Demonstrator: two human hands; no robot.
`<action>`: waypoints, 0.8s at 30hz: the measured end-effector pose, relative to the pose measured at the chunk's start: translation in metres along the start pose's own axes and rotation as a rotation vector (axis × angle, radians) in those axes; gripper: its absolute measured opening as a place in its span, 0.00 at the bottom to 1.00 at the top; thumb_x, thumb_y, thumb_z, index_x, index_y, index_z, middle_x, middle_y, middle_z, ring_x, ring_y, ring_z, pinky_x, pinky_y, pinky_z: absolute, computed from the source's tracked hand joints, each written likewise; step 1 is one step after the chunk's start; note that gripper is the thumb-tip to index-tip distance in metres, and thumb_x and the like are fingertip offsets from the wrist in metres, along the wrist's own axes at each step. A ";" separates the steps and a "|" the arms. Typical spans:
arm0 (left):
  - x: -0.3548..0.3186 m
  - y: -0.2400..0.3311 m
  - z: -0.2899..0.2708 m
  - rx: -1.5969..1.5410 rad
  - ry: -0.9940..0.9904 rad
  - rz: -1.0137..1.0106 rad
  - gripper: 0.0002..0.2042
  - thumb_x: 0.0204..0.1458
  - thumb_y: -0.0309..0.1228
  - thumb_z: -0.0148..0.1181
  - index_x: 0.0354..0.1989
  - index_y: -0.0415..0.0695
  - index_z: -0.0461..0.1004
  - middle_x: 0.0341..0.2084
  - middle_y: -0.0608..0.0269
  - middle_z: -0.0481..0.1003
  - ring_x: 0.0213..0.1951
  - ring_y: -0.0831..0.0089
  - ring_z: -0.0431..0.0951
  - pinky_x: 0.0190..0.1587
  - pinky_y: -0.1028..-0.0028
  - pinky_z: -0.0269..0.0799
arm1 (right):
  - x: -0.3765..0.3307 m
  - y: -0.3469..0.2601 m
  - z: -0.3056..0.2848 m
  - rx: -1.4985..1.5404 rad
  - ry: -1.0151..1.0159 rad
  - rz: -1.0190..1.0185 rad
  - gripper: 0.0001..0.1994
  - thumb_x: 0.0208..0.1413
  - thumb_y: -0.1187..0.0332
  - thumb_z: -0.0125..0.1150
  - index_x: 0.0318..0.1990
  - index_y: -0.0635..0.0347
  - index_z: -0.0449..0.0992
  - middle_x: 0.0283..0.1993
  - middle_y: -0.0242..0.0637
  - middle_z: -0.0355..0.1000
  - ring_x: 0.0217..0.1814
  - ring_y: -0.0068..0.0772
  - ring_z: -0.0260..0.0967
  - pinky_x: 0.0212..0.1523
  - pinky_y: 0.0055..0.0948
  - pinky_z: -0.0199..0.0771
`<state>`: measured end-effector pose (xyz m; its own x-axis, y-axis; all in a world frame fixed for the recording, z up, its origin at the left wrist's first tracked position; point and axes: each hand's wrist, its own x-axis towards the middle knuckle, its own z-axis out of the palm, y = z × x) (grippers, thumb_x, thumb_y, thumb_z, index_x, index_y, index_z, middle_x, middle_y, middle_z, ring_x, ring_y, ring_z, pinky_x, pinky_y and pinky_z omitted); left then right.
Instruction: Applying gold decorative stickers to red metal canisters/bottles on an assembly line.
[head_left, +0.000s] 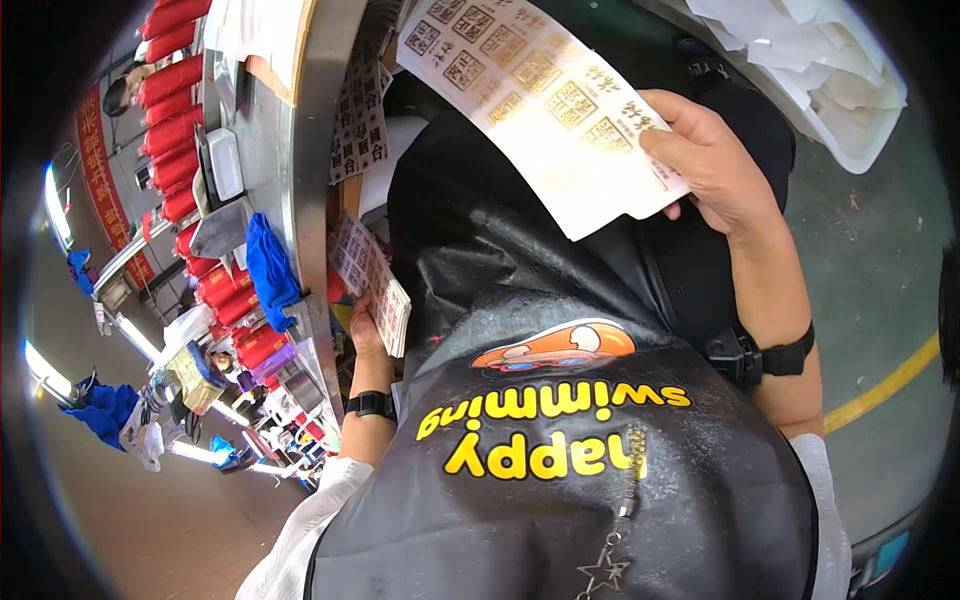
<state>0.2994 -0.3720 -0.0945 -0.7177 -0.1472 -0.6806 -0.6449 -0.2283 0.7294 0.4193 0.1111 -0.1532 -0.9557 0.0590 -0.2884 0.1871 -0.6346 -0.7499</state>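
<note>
Gold print runs in rows across the pale sheet (540, 110) that the fingers of my right hand (720, 165) pinch over my lap: square emblems and small script, washed out by glare near my grip. I seem to hold just its edge so the face shows. Beside the metal surface (308, 150), my left hand (365, 325) grips a stack of printed sheets (372, 280), probably low to keep them together.
</note>
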 end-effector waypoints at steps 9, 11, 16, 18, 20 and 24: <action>0.038 0.021 -0.005 0.147 0.004 0.176 0.15 0.53 0.35 0.47 0.44 0.41 0.71 0.38 0.57 0.75 0.37 0.63 0.77 0.41 0.66 0.75 | 0.001 -0.010 0.005 0.072 0.056 0.052 0.15 0.53 0.71 0.48 0.47 0.68 0.68 0.28 0.33 0.72 0.18 0.15 0.66 0.11 0.14 0.62; 0.033 0.019 0.025 0.193 -0.288 0.147 0.16 0.51 0.37 0.49 0.45 0.41 0.70 0.40 0.58 0.75 0.39 0.65 0.76 0.41 0.68 0.75 | -0.001 -0.005 0.001 0.044 0.097 0.053 0.15 0.53 0.71 0.49 0.47 0.67 0.68 0.29 0.33 0.72 0.18 0.15 0.66 0.11 0.14 0.62; 0.102 0.002 -0.006 -0.011 -0.333 0.109 0.18 0.51 0.38 0.50 0.48 0.43 0.69 0.44 0.55 0.72 0.45 0.59 0.73 0.48 0.62 0.70 | 0.009 -0.004 0.025 -0.049 0.185 0.061 0.14 0.53 0.71 0.50 0.47 0.64 0.68 0.28 0.32 0.72 0.18 0.17 0.67 0.11 0.15 0.64; 0.126 -0.005 0.008 -0.043 -0.426 0.120 0.18 0.51 0.38 0.50 0.48 0.43 0.69 0.44 0.55 0.72 0.45 0.59 0.73 0.48 0.62 0.69 | 0.007 0.001 0.031 -0.118 0.234 0.051 0.13 0.53 0.72 0.49 0.46 0.64 0.68 0.27 0.33 0.72 0.17 0.18 0.67 0.11 0.16 0.64; 0.154 -0.003 0.034 -0.092 -0.525 0.159 0.18 0.51 0.38 0.50 0.48 0.43 0.69 0.44 0.55 0.72 0.45 0.59 0.73 0.48 0.62 0.69 | 0.007 0.006 0.038 -0.149 0.276 0.033 0.13 0.52 0.72 0.49 0.46 0.64 0.68 0.26 0.34 0.71 0.17 0.20 0.66 0.11 0.18 0.64; 0.193 -0.001 0.065 -0.169 -0.672 0.219 0.18 0.51 0.38 0.50 0.48 0.44 0.69 0.44 0.54 0.72 0.45 0.58 0.73 0.49 0.61 0.68 | -0.001 0.016 0.048 -0.162 0.433 0.070 0.13 0.52 0.73 0.47 0.45 0.63 0.68 0.28 0.36 0.71 0.18 0.23 0.67 0.11 0.21 0.62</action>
<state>0.1444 -0.3381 -0.2220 -0.8669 0.4044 -0.2915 -0.4579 -0.4145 0.7865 0.4122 0.0636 -0.1364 -0.7632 0.3580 -0.5378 0.3138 -0.5223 -0.7929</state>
